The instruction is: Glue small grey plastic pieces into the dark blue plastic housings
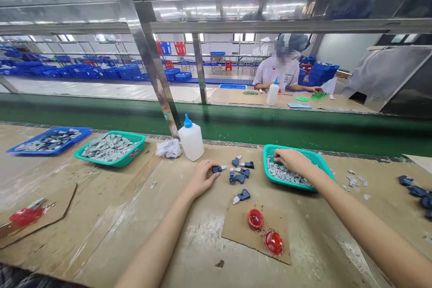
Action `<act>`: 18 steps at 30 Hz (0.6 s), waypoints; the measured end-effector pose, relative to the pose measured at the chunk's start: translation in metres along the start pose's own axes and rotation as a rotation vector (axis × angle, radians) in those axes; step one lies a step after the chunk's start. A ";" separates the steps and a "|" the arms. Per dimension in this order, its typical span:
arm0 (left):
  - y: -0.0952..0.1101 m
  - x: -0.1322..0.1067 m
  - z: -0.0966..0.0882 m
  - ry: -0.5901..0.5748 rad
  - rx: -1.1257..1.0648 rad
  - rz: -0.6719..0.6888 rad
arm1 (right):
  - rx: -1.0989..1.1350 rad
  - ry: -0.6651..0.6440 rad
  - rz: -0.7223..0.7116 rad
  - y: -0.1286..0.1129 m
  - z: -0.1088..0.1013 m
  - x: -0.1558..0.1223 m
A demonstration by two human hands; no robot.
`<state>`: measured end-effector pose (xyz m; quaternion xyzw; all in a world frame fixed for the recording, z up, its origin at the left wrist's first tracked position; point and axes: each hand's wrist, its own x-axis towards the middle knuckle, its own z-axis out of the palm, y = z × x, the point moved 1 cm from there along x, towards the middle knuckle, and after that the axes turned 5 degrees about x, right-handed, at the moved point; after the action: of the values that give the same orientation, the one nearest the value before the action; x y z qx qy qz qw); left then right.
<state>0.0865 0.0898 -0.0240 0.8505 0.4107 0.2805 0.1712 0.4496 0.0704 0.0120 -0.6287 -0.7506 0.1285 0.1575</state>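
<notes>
My left hand (201,179) rests on the table with its thumb and fingers closed on a dark blue plastic part (216,169) that has a light grey tip. Just right of it lie several similar dark blue parts (239,177) with grey tips. My right hand (293,161) dips into a green basket (322,166) of small grey plastic pieces (281,172). Its fingers are pinched together at the pieces, and what they hold is hidden. Nearer to me, two red caps of glossy red liquid, one a cup (255,219) and one a dome-like pool (273,243), sit on a cardboard piece (236,225).
A white bottle with a blue nozzle (191,139) stands beside a crumpled cloth (168,148). Leftward are a green basket (137,147) and a blue tray (84,133) of parts. More dark parts (418,193) lie far right. A person (277,72) works across the green belt (229,121).
</notes>
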 end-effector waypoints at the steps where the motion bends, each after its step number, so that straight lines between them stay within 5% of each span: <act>1: -0.001 0.000 0.000 0.006 0.000 0.000 | 0.005 0.022 0.003 -0.003 -0.006 -0.009; 6: 0.000 0.000 -0.002 0.030 0.006 0.009 | 0.365 0.299 0.048 -0.024 -0.017 -0.113; 12: 0.038 -0.003 -0.030 -0.012 -0.003 0.075 | 0.812 0.742 0.818 -0.041 0.042 -0.253; 14: 0.056 -0.005 -0.036 -0.051 0.013 0.137 | 0.935 0.815 0.921 -0.049 0.061 -0.268; 18: 0.081 -0.012 -0.017 -0.206 0.017 0.268 | 1.118 0.726 0.909 -0.069 0.070 -0.257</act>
<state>0.1188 0.0324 0.0280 0.9233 0.2763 0.2084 0.1663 0.4006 -0.1939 -0.0449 -0.7033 -0.1481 0.3245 0.6150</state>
